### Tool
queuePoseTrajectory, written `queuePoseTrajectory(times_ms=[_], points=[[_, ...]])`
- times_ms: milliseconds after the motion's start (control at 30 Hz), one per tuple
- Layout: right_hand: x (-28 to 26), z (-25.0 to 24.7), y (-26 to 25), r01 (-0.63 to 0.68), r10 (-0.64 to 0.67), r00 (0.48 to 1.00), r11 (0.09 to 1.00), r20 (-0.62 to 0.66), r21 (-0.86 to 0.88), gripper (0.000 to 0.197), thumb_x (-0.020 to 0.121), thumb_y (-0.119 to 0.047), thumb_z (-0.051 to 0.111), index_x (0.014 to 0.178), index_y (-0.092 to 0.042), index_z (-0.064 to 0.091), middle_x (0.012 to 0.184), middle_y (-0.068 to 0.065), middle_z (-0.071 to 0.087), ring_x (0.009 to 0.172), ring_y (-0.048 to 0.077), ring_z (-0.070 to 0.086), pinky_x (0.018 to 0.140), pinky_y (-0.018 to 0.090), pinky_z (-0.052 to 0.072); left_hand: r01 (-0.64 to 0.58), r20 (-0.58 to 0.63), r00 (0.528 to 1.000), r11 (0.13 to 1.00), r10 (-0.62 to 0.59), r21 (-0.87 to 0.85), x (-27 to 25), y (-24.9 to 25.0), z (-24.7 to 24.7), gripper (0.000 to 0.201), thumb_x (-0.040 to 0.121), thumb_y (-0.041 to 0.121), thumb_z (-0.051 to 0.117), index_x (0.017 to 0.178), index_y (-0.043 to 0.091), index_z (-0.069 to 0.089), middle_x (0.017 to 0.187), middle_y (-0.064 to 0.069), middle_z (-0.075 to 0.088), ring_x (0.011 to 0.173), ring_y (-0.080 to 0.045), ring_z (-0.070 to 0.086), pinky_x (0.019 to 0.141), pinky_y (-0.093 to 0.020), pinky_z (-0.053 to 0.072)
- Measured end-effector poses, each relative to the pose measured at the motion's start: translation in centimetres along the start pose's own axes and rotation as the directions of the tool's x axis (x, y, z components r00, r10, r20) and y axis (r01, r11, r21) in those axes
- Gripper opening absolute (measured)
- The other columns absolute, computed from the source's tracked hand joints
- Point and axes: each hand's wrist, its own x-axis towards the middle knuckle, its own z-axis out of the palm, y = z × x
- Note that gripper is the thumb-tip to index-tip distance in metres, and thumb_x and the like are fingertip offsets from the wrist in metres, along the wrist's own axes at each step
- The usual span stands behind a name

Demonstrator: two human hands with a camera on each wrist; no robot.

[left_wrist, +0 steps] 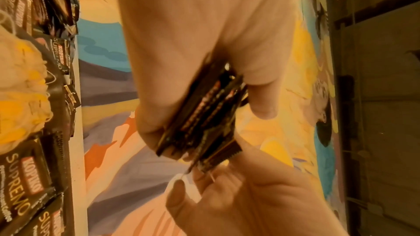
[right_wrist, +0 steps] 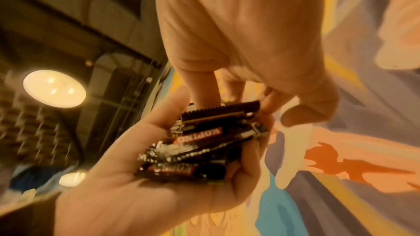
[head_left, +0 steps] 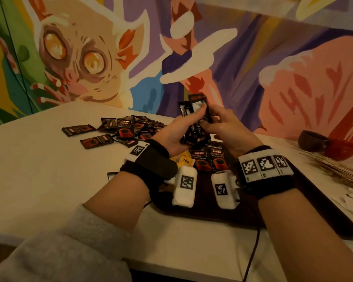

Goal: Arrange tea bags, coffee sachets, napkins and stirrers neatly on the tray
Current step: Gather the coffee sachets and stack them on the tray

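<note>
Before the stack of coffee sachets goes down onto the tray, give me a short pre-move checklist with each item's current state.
1. Left hand grips the stack of coffee sachets: ok.
2. Right hand pinches the stack's upper end: ok.
3. Stack edges squared: not ok, sachets splay unevenly in the right wrist view.
4. Bare spot on the dark tray near its front: ok.
5. Two sachets on the tray lie side by side: ok.
6. Loose sachets on the table all gathered: not ok.
</note>
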Motion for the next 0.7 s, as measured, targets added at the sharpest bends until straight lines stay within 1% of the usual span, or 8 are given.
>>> queuePoseTrajectory(times_ms=[100,200,300,433,500,567,633,700], points=[[0.7,-0.5,-0.4,0.023,-0.055,0.995,0.935,-0.080,-0.355,0.067,0.085,-0.014,0.066,0.142,-0.026,0.033,0.129,0.004,0.027,0.110,0.017,0.046,0.095,0.032,0.046,-0.039,-0.016,0.999,0.999,0.039,-0.001,-0.1,0.2,-0.1,0.021,0.096,0.026,0.051,0.109,0.014,0.063,0.103,-0.008,0.066,0.098,-0.022,0.061,0.091,-0.036,0.046],[0.1,-1.0,-1.5,0.167,-0.151,0.986,0.889,0.070,-0.427,0.079,0.085,-0.025,0.067,0.147,-0.027,0.018,0.131,-0.004,0.027,0.122,0.014,0.039,0.098,0.028,0.042,-0.042,-0.066,0.997,0.999,0.042,0.000,0.1,0.4,-0.2,0.018,0.094,0.027,0.054,0.104,0.014,0.063,0.091,-0.005,0.065,0.083,-0.017,0.061,0.076,-0.031,0.048],[-0.3,-1.1,-2.3,0.284,-0.149,0.948,0.790,0.281,-0.543,0.107,0.074,-0.036,0.075,0.150,-0.023,0.001,0.150,-0.006,0.015,0.136,0.009,0.018,0.107,0.022,0.022,-0.039,-0.094,0.995,0.999,0.038,-0.006,0.4,0.5,-0.5,0.041,0.088,0.037,0.062,0.122,0.014,0.060,0.113,-0.013,0.063,0.101,-0.027,0.063,0.091,-0.040,0.048],[0.5,-0.2,-1.5,0.420,-0.123,0.903,0.447,0.411,-0.789,0.138,0.047,-0.080,0.059,0.150,-0.018,-0.010,0.157,0.003,0.001,0.144,0.022,0.002,0.115,0.055,0.011,-0.011,-0.044,0.999,0.998,0.008,-0.058,0.1,0.5,-0.2,0.067,0.075,0.047,0.065,0.133,0.015,0.053,0.131,-0.013,0.059,0.120,-0.029,0.057,0.103,-0.046,0.043],[1.1,0.1,-0.9,0.444,-0.179,0.894,0.470,0.410,-0.763,0.130,0.049,-0.073,0.061,0.150,-0.017,0.000,0.152,0.007,0.014,0.140,0.026,0.015,0.111,0.059,0.020,-0.009,-0.013,1.000,0.998,0.009,-0.062,0.1,0.5,-0.1,0.071,0.072,0.049,0.065,0.134,0.016,0.051,0.132,-0.012,0.059,0.121,-0.027,0.056,0.106,-0.045,0.041],[1.4,0.1,-0.7,0.449,-0.275,0.893,0.598,0.356,-0.664,0.119,0.055,-0.051,0.075,0.149,-0.012,0.013,0.146,0.008,0.028,0.133,0.023,0.031,0.107,0.053,0.032,-0.029,0.007,1.000,0.997,0.029,-0.067,0.2,0.3,-0.2,0.076,0.071,0.050,0.066,0.136,0.016,0.048,0.135,-0.012,0.056,0.124,-0.026,0.054,0.109,-0.045,0.037],[1.4,0.0,-0.4,0.431,-0.310,0.902,0.678,0.300,-0.595,0.112,0.058,-0.033,0.081,0.147,-0.009,0.018,0.143,0.008,0.032,0.130,0.021,0.036,0.105,0.049,0.037,-0.044,-0.002,0.999,0.998,0.044,-0.041,0.1,0.3,0.0,0.077,0.069,0.050,0.066,0.135,0.016,0.049,0.134,-0.011,0.056,0.125,-0.024,0.053,0.110,-0.043,0.037],[1.1,0.1,0.1,0.436,-0.329,0.900,0.679,0.287,-0.590,0.111,0.058,-0.033,0.079,0.147,-0.009,0.018,0.145,0.011,0.030,0.134,0.023,0.032,0.108,0.049,0.034,-0.043,0.003,0.999,0.999,0.043,-0.017,0.0,0.3,0.2,0.085,0.061,0.052,0.074,0.133,0.015,0.050,0.133,-0.012,0.057,0.124,-0.025,0.054,0.109,-0.044,0.038]])
